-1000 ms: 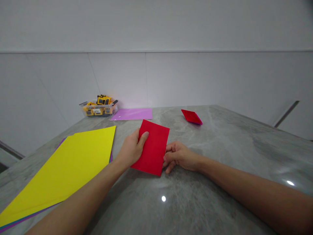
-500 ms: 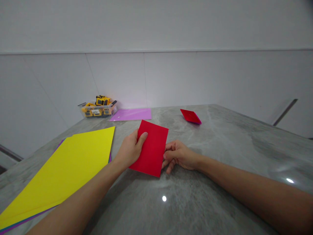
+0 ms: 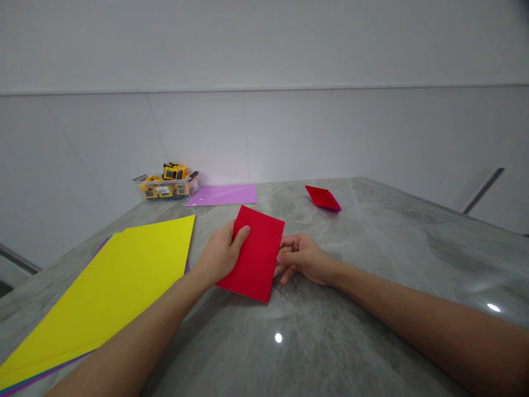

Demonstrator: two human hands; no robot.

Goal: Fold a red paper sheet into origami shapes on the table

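A small red rectangle of paper (image 3: 258, 259) is held tilted above the grey table, its plain face towards me. My left hand (image 3: 223, 248) is closed on its left edge, thumb on the front and fingers hidden behind. At the right edge, my right hand (image 3: 301, 258) has curled fingers, some of them partly behind the paper. Its thumb and forefinger meet at that edge. Whether the paper is folded, I cannot tell.
Large yellow sheets (image 3: 124, 286) lie at left over purple and teal ones. A clear plastic box (image 3: 165, 188) of yellow toy vehicles (image 3: 176, 172) stands by the wall, beside a lilac sheet (image 3: 227, 194). A folded red piece (image 3: 323, 197) with magenta edging rests at the back right.
The red paper has tilted very slightly and its lower edge sits a touch further left. My right hand's fingers have curled in a little more at the paper's edge.
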